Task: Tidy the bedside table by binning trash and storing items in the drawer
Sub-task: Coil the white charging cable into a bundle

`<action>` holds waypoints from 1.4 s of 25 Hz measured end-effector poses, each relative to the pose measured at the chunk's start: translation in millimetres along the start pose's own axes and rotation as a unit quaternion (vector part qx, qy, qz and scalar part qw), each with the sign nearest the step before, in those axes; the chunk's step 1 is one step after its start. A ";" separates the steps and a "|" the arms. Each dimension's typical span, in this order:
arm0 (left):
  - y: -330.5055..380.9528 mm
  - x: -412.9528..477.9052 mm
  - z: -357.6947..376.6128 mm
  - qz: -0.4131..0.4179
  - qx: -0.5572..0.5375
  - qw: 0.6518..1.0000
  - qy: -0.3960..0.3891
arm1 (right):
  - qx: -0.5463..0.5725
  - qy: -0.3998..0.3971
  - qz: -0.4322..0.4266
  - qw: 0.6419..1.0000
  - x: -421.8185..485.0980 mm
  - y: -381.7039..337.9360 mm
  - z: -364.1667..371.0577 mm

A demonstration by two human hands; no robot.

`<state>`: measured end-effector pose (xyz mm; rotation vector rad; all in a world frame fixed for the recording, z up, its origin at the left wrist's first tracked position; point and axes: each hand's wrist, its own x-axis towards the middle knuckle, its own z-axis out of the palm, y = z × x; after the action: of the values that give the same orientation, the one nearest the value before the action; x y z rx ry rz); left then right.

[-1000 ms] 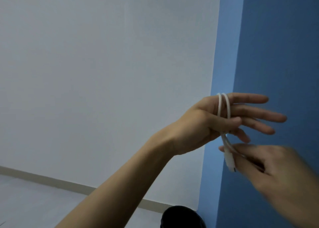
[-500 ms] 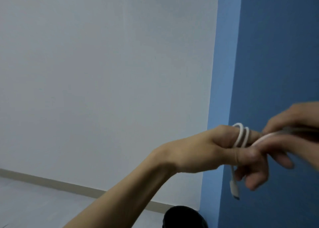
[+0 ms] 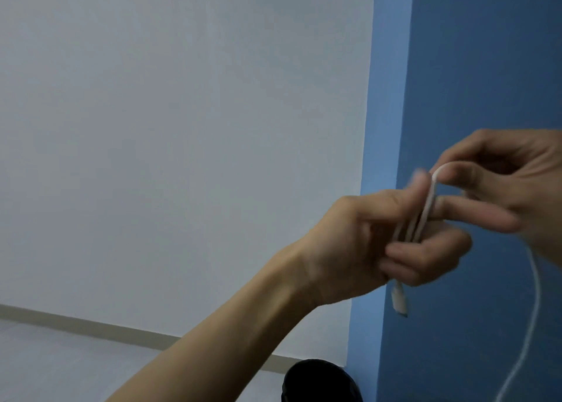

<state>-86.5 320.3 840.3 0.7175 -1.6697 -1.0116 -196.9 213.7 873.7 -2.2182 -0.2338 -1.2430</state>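
A white charging cable (image 3: 514,219) is looped several times around the fingers of my left hand (image 3: 380,243), which is raised in front of a wall corner. Its plug end (image 3: 399,299) hangs below that hand. My right hand (image 3: 511,179) pinches the cable just above the loops, fingers curled on it. The free length of the cable (image 3: 533,310) trails down at the right and leaves the frame at the bottom. The bedside table, drawer and bin are out of view.
A white wall (image 3: 182,128) fills the left, a blue wall (image 3: 486,67) the right, meeting at a corner. A pale skirting strip (image 3: 91,325) runs along the floor. A round black object (image 3: 322,382) sits at the bottom edge.
My right hand has carried the cable up and over my left hand's fingers, adding another loop. The left hand has turned and curled, and the free cable now hangs at the right.
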 end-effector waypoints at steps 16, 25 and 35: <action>-5.9 -7.9 -9.2 0.104 0.034 0.994 0.025 | 0.082 -0.077 0.156 0.981 -25.6 32.1 30.2; -9.0 -13.2 -24.5 0.066 0.096 0.983 0.141 | -0.332 -0.148 -0.040 0.931 -63.7 6.8 34.7; -21.6 -18.0 -16.5 -0.032 0.065 0.997 -0.004 | -0.254 -0.123 -0.083 0.956 -24.2 -14.8 0.5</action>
<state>-65.5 320.6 815.4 0.8590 -1.7404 -0.9579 -216.1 229.0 859.5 -2.8543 -0.2165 -1.2113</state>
